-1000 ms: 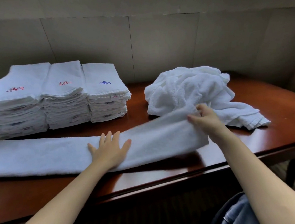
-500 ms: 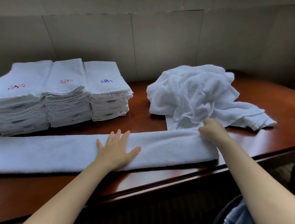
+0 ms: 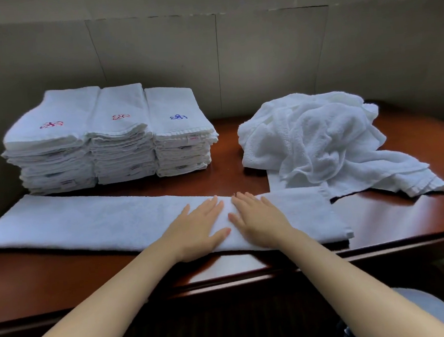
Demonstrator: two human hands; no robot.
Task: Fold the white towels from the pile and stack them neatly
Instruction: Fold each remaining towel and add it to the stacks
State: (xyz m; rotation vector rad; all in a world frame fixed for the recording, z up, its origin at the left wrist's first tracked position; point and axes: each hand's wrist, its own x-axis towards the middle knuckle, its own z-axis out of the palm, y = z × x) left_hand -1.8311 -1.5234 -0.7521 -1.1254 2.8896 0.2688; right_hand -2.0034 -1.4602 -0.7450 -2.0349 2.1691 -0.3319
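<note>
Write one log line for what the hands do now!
left hand: flat on long towel | right hand: flat beside it | pile: unfolded

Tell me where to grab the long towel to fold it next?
Likely the right short end of the long towel, coming from the right. It lies flat as a strip along the table edge, and that end sits free beside the right hand. The left hand can press the middle.

Probably a hotel laundry room: monogrammed towel stacks (image 3: pixel 106 135), wooden table (image 3: pixel 379 225).
</note>
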